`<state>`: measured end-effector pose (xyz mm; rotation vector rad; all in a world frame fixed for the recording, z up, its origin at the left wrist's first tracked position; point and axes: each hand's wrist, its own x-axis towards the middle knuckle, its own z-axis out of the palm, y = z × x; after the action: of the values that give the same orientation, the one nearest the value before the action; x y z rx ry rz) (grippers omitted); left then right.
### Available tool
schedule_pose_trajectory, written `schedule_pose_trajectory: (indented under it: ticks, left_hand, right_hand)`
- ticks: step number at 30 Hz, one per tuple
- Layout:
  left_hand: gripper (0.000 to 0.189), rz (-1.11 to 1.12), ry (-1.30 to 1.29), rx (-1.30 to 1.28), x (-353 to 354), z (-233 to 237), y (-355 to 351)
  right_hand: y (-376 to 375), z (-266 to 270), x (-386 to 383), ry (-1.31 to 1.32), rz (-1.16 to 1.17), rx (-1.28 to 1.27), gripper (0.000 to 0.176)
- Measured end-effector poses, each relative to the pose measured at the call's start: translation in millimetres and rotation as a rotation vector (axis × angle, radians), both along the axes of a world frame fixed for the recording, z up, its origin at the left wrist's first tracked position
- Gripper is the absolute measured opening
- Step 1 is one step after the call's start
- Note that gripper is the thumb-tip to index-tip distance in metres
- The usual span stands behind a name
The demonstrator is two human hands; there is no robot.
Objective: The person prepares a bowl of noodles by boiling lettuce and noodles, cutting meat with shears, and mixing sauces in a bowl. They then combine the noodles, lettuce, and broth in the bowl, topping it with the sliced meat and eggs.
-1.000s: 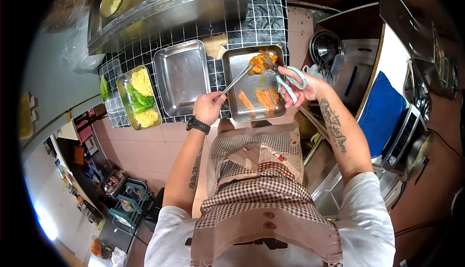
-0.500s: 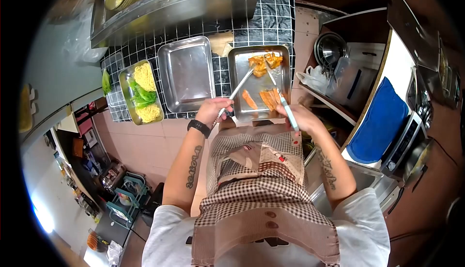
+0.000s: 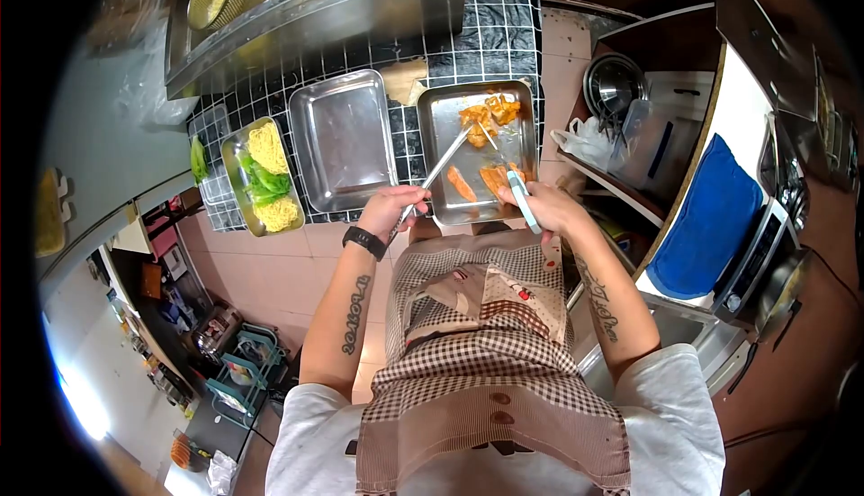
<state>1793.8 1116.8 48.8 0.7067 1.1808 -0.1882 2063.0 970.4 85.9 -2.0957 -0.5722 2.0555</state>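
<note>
My left hand (image 3: 396, 211) is closed around metal tongs (image 3: 441, 168), whose far end touches orange-coated meat (image 3: 480, 121) in a steel tray (image 3: 443, 207). A knife with a pale teal handle (image 3: 522, 201) is in my closed right hand (image 3: 551, 209). Its blade points up and left, with the tip at the same meat near the tongs. Strips of orange meat (image 3: 493, 178) lie lower in the tray, partly behind the knife, beside a separate strip (image 3: 461, 184).
Left of the meat tray sits a steel tray (image 3: 346, 140) with nothing in it. A smaller tray (image 3: 292, 163) holds noodles (image 3: 267, 148) and green leaves (image 3: 266, 183). Steel equipment (image 3: 315, 32) borders the counter's far side. A shelf with a white bag (image 3: 585, 139) stands right.
The knife has shifted left and tilted more, its tip now closer to the tongs' end. My right hand has moved slightly left with it. The whole view has shifted a little.
</note>
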Motion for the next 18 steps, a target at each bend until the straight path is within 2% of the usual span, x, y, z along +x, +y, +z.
schedule_pose_trajectory:
  ticks: [5,8,14,18]
  left_hand:
    - [0.018,-0.005,0.026,-0.015,2,6,4]
    - [0.019,0.003,0.034,-0.012,5,6,6]
    - [0.019,-0.027,0.043,-0.004,5,1,14]
    - [0.020,-0.029,0.090,0.004,6,-3,14]
  right_hand:
    - [1,-10,-1,-0.026,0.014,0.045,0.084]
    - [-6,-35,-2,-0.042,0.021,0.194,0.083]
    - [-5,-32,-9,-0.092,-0.111,0.148,0.063]
    - [-5,-24,-6,-0.094,-0.107,0.103,0.059]
